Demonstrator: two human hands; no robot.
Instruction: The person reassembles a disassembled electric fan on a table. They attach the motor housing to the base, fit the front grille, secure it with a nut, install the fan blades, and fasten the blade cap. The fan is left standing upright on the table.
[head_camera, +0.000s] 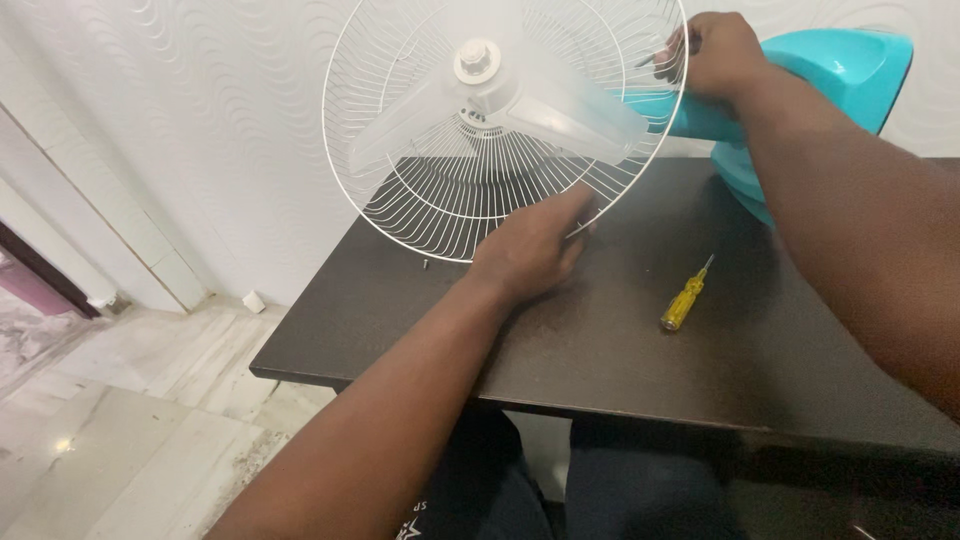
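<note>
The fan (500, 120) lies tipped on the dark desk (640, 370), its white wire guard (440, 215) facing the camera and its lower rim resting on the desk top. Translucent blades (560, 120) and a white hub cap (476, 60) show behind the wires. The turquoise body (840, 65) extends to the right, behind the guard.

The left hand (530, 250) comes in from the lower left with the forearm stretched across the desk edge. It rests palm down at the guard's lower right rim. Its fingers (575, 215) are curled and closed on the rim wire, pinching it against the desk.

The right hand (715, 55) reaches up from the right, forearm crossing over the turquoise body. Its fingers (672, 60) are clenched on the guard's upper right rim, where the guard meets the body.

A yellow-handled screwdriver (684, 298) lies loose on the desk, to the right of the left hand and well apart from both hands, tip pointing away from the camera. A small dark screw (425, 265) sits on the desk just below the guard's lower rim, left of the left hand.
</note>
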